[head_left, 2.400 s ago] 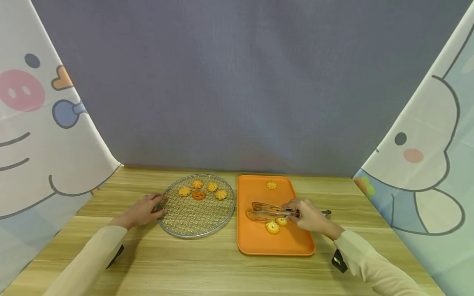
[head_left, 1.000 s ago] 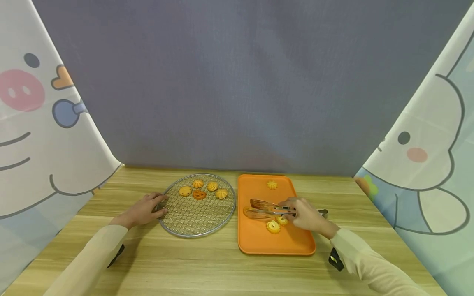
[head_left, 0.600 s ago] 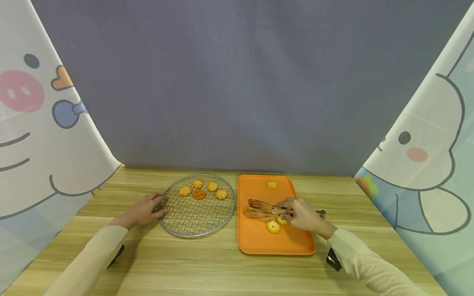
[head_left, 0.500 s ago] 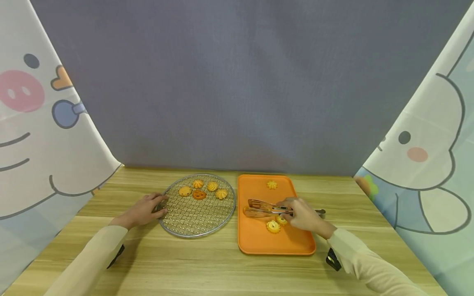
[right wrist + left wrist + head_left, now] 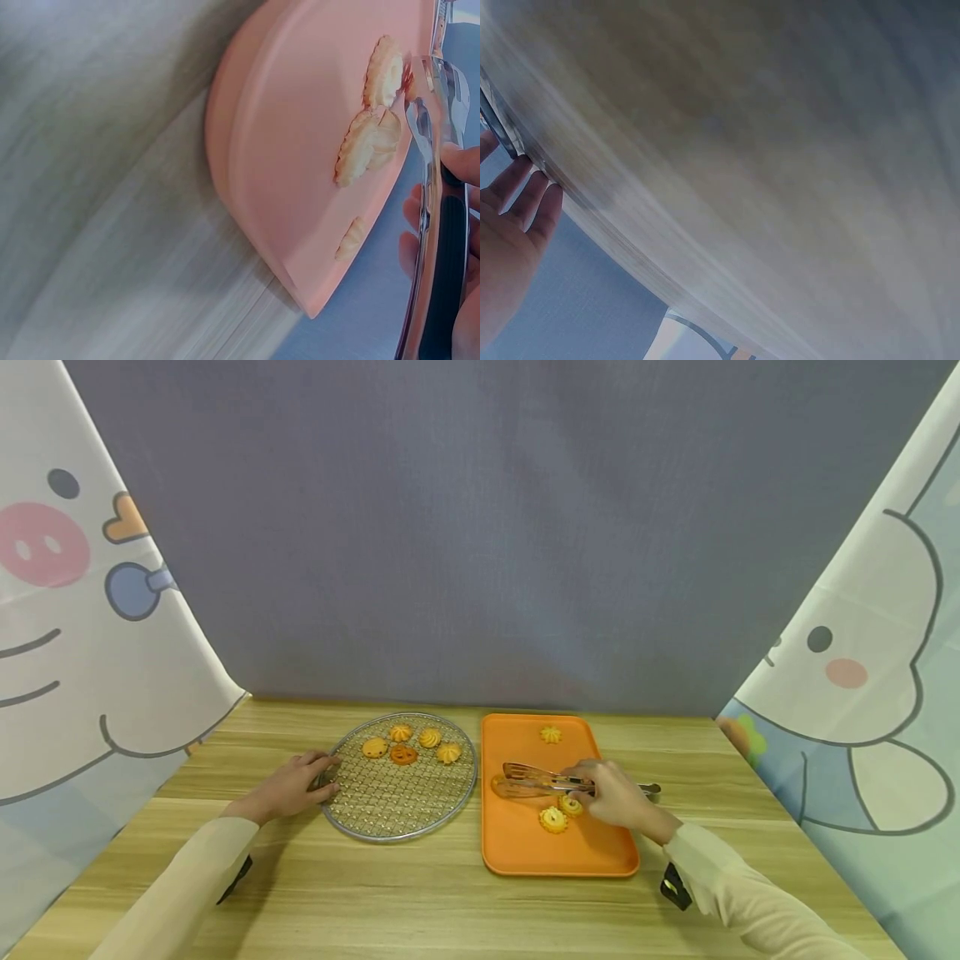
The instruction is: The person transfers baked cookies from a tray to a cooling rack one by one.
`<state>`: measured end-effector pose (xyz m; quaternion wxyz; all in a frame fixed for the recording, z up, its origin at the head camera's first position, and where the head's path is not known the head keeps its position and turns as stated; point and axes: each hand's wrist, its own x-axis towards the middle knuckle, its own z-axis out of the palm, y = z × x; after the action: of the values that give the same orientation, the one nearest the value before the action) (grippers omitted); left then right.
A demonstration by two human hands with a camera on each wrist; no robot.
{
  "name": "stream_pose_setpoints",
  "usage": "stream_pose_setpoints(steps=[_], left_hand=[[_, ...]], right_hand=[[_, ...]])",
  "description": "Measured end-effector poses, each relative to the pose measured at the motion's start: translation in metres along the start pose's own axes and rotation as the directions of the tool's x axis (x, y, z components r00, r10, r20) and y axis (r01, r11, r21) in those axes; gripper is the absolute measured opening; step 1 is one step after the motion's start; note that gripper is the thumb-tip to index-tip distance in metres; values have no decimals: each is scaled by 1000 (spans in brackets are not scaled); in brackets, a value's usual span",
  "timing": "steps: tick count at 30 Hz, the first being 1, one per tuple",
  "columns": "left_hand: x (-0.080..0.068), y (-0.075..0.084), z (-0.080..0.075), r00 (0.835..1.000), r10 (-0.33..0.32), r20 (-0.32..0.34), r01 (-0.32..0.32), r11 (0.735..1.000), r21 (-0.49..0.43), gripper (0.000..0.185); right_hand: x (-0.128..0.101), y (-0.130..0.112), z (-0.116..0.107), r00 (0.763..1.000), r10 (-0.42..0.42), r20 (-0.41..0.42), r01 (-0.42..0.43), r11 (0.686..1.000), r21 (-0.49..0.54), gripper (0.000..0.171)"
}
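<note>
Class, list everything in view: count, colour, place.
Table: one, light wood, under everything
Backdrop: one, grey, behind table
Cartoon sheets: two, mostly white, either side
Rack: one, silver, left on table
Rack biscuits: five, golden to brown, far half
Tray: one, orange, right of rack
Tongs: one, silver and black, over tray
Tray biscuits: three clearly visible, yellow, one far, two near tongs
Sleeves: two, cream, lower left and right
Wrist fittings: two, black, by sleeves
Left hand: one, bare, touching rack
Right hand: one, bare, holding tongs

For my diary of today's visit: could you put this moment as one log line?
left hand touches wire rack rim; right hand grips tongs over orange tray; rack: five cookies; tray: more cookies
</note>
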<state>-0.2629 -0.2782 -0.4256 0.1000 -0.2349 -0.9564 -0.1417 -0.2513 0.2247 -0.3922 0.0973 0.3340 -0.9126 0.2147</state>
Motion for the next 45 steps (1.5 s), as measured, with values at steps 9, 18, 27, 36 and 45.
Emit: stream_pose_setpoints(steps=[9, 18, 27, 36, 45], left_hand=[[0, 0, -1, 1000, -2, 13, 2, 1000, -1, 44], [-1, 0, -1, 1000, -11, 21, 11, 1000, 0, 46], [-1, 1, -1, 1000, -1, 14, 1, 1000, 0, 45], [-1, 2, -2, 1000, 0, 11, 0, 1000, -2, 44], [0, 2, -3, 1000, 10, 8, -10, 1000, 0, 43]], right_hand=[[-1, -1, 1, 1000, 2, 0, -2, 1000, -12, 31], [4, -7, 6, 999, 42, 5, -42, 999, 15, 30], [3, -10, 6, 999, 46, -13, -46, 998, -36, 30], [3, -10, 3, 999, 52, -15, -52, 999, -12, 30], [6, -9, -2, 998, 44, -36, -44, 999, -1, 30]])
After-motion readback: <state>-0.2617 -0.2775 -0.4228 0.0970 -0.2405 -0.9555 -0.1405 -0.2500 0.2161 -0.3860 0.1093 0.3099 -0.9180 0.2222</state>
